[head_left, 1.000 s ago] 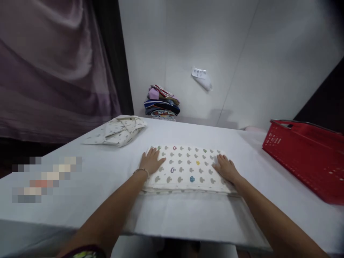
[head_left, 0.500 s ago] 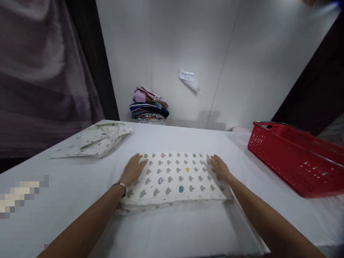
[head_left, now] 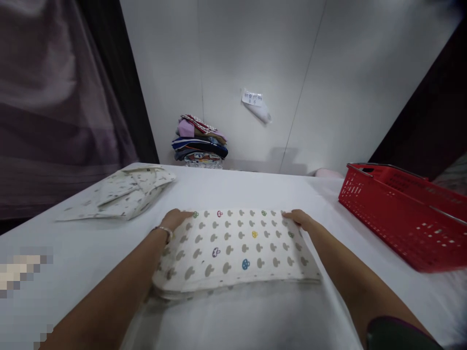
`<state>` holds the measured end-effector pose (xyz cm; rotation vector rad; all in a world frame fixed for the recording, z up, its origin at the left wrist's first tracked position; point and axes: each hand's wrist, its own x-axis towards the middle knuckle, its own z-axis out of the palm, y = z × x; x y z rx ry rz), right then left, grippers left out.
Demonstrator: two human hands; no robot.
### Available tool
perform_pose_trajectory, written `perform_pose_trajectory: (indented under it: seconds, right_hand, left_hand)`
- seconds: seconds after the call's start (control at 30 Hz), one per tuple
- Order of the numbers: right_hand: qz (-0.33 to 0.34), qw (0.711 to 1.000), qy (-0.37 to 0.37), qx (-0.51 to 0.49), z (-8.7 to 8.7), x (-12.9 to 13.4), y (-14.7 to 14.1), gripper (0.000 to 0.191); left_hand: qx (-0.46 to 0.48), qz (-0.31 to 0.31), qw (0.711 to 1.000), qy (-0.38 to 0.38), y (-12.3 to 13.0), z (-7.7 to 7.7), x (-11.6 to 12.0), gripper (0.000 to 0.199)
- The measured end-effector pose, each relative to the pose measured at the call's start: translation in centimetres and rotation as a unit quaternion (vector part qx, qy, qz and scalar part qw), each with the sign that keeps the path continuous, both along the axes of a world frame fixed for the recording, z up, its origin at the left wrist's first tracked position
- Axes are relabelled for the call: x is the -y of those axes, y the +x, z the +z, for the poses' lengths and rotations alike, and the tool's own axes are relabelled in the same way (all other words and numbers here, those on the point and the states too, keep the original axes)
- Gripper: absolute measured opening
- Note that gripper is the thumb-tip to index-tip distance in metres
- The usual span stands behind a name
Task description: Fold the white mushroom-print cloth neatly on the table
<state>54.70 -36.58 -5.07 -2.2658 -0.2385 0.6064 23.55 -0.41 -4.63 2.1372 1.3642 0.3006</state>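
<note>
A folded white cloth (head_left: 233, 248) printed with grey and a few coloured mushrooms lies in layers at the front of the table. My left hand (head_left: 175, 219), with a bracelet at the wrist, grips its far left corner, thumb on top and the other fingers mostly hidden behind the edge. At the far right corner, my right hand (head_left: 298, 217) pinches the cloth the same way, its fingers partly hidden. The cloth's near edge shows several stacked layers.
Another patterned white cloth (head_left: 134, 192) lies loosely folded on the white table (head_left: 255, 189) at the left. Behind stands a pile of folded clothes (head_left: 200, 143). A red plastic basket (head_left: 394, 218) sits at the right. A paper note (head_left: 252, 99) hangs on the wall.
Both hands have gone from lying open on the cloth's sides to gripping its far corners. The view has shifted slightly, and the cloth appears a little nearer.
</note>
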Motion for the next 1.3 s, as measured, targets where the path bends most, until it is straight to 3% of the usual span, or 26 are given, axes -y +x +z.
perform_pose_trajectory:
  seconds: [0.1,0.23,0.47,0.63,0.83,1.07,1.17,1.3]
  right_hand:
    - [0.004,0.998,0.052,-0.019,0.0,0.3,0.2,0.04]
    - [0.002,0.995,0.095,-0.032,-0.2,0.0,0.3,0.036]
    - [-0.039,0.989,0.1,0.099,-2.1,-1.0,0.5,0.039]
    - [-0.029,0.976,0.072,0.205,-3.3,-1.1,0.6,0.036]
    - [-0.002,0.958,0.018,0.285,-3.9,-1.3,0.4,0.041]
    - [0.04,0.953,-0.105,0.282,-2.8,-1.5,0.1,0.05]
    - [0.101,0.92,-0.121,0.36,-1.6,-2.7,-2.0,0.058]
    - [0.291,0.86,-0.093,0.408,-0.9,-5.5,-6.2,0.061]
  left_hand:
    - [0.022,0.028,0.996,-0.078,-0.2,0.8,0.8,0.057]
    - [0.073,0.034,0.991,-0.103,-0.5,1.1,1.7,0.058]
    - [0.072,0.009,0.996,0.057,-0.4,0.0,1.8,0.043]
    - [-0.008,-0.009,0.994,0.113,-0.4,-0.2,2.3,0.035]
    - [-0.026,-0.004,0.99,0.139,-0.3,-0.5,2.6,0.04]
    - [-0.081,-0.009,0.991,0.11,-0.3,-0.1,2.0,0.053]
    - [-0.064,-0.036,0.98,0.186,-0.2,0.4,3.0,0.06]
    - [-0.064,-0.186,0.942,0.274,0.1,-0.4,5.6,0.059]
